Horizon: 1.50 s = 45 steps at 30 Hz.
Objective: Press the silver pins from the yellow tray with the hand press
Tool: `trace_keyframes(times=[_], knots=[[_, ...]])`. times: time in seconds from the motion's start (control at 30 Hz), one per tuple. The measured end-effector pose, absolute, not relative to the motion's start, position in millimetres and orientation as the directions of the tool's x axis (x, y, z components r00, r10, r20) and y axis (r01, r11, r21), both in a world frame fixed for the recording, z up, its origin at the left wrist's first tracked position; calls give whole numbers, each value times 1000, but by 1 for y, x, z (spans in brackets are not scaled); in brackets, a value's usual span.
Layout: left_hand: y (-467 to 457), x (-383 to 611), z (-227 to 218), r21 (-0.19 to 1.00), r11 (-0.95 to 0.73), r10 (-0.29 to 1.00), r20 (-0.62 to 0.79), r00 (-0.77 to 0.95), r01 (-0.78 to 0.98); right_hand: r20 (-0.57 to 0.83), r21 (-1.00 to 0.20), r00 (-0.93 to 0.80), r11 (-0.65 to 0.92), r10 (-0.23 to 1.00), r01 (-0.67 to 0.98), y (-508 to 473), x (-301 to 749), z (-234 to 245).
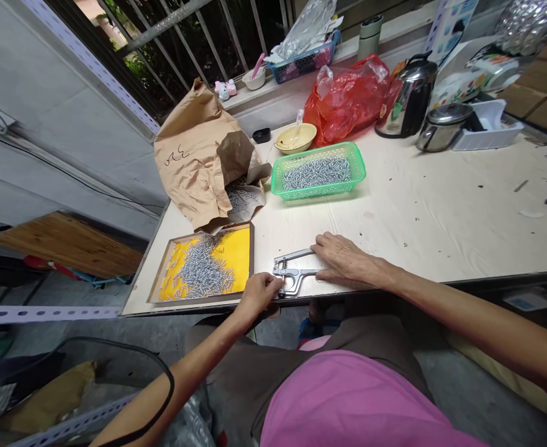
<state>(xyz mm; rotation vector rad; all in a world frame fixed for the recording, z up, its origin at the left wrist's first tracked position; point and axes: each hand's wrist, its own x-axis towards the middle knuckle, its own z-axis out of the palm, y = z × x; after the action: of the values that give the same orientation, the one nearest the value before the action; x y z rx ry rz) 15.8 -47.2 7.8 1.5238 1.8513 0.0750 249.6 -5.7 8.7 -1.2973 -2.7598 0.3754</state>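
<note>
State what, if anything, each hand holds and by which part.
Right hand: the metal plier-like tool, by its handle ends. Left hand: at the tool's head, hold unclear.

We see a smooth metal tool (pixel 296 273), shiny metal pins (pixel 317 172), a glossy plastic basket (pixel 317 194), a matt, crumpled paper bag (pixel 187 171) and a polished metal kettle (pixel 398 102).

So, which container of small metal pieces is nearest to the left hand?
The shallow yellow-bottomed tray, beside the left hand; the green basket and paper bag are farther back.
</note>
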Motion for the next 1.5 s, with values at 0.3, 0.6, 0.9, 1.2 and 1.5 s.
trace_keyframes(times=[0.3, 0.6, 0.9, 1.2, 1.5], knots=[[-49, 65, -5, 305, -514, 847, 32, 530, 802, -7, -236, -651, 631, 759, 739, -12, 247, -4], [-31, 63, -11, 192, -622, 767, -44, 640, 759, 121, -281, -712, 711, 692, 644, -5, 264, -43], [-5, 64, -6, 144, -710, 681, -107, 724, 689, 207, -151, -620, 651, 757, 744, -22, 262, -51], [-5, 60, -22, 219, -718, 664, -70, 745, 660, 193, -270, -648, 674, 737, 687, -23, 259, -58], [-12, 66, -26, 171, -665, 728, -67, 682, 727, 267, -307, -644, 697, 717, 648, -22, 258, -62]])
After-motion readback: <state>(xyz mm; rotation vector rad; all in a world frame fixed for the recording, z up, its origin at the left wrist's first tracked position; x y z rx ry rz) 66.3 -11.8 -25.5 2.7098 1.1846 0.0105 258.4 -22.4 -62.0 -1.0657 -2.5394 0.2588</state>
